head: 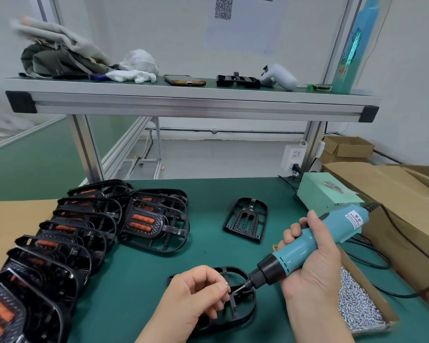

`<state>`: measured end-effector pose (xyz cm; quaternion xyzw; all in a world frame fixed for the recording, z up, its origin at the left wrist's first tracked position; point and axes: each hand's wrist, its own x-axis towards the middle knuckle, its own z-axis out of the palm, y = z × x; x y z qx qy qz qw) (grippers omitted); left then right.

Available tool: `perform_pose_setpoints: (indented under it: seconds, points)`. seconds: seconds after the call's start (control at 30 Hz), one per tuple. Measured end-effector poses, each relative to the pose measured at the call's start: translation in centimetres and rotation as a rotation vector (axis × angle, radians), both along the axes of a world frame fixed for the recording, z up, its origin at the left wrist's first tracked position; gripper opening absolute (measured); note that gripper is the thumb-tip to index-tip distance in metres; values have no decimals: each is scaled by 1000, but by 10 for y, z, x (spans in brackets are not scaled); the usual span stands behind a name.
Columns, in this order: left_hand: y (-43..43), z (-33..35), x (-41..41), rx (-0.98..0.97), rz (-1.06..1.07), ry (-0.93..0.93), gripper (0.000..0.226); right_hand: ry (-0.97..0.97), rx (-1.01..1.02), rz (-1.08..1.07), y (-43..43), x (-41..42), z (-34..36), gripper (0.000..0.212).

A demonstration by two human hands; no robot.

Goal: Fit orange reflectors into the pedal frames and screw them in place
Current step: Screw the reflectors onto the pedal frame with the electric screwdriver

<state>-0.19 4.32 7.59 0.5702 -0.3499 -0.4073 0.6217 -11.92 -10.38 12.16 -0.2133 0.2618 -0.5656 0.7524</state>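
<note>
A black pedal frame (243,308) lies on the green mat near the front edge. My left hand (196,295) rests on it with thumb and forefinger pinched on a small screw (227,283). My right hand (312,266) grips a teal electric screwdriver (305,246) whose bit tip (235,289) points down-left at the screw and the frame. Another bare black frame (245,222) lies farther back. Several frames with orange reflectors (140,222) are stacked at the left.
A cardboard box of silver screws (357,308) sits at the right beside my right hand. A pale green power unit (325,194) and brown cartons (382,184) stand behind it, with black cables on the mat. A shelf (183,102) overhead holds clothes, a phone and a controller.
</note>
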Motion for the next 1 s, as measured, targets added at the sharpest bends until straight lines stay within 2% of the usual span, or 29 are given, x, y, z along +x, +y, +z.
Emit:
perform_pose_setpoints:
  seconds: [0.1, 0.23, 0.5, 0.7, 1.0]
  points:
    - [0, 3, -1, -11, -1, 9, 7, 1, -5, -14, 0, 0, 2, 16]
    - [1, 3, -3, -37, 20, -12, 20, 4, -30, -49, 1, 1, 7, 16]
    - [-1, 2, -3, -59, 43, -11, 18, -6, -94, -107, 5, 2, 12, 16]
    - [0, 3, -4, -73, 47, 3, 19, -9, -105, -125, 7, 5, 11, 31]
    - [2, -2, -4, -75, 58, 0, 21, 8, -128, -128, 9, 4, 9, 25]
